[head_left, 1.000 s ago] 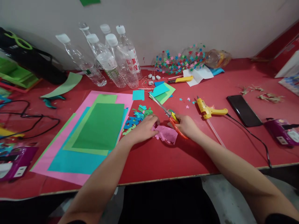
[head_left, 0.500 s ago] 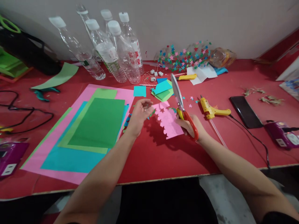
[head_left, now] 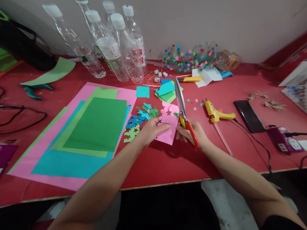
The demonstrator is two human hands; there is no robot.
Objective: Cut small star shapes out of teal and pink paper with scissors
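Observation:
My left hand (head_left: 153, 130) pinches a pink sheet of paper (head_left: 169, 129) by its left side, thumb lying on top. The sheet's upper part has star-shaped cut-outs and a ragged edge. In my right hand (head_left: 192, 132) is a pair of scissors (head_left: 181, 99) with red and yellow handles, the blades pointing up and away from me. My right fingertips are close to the sheet's right edge; whether they touch it is unclear. Beyond my left hand lie blue paper scraps (head_left: 135, 120) and green paper scraps (head_left: 131, 133) with star holes.
Stacked coloured sheets (head_left: 96, 124) lie at left, with plastic bottles (head_left: 115, 54) behind. A star-covered bottle (head_left: 189, 57) lies along the wall. To the right are a yellow glue gun (head_left: 217, 113), a phone (head_left: 249, 115) and a purple power strip (head_left: 284, 139). A yellow cutter (head_left: 192, 79) lies farther back.
My left hand has moved from the sheet's far end down to its nearer left side. The scissors have shifted slightly left and nearer, and the coloured scraps are now more exposed.

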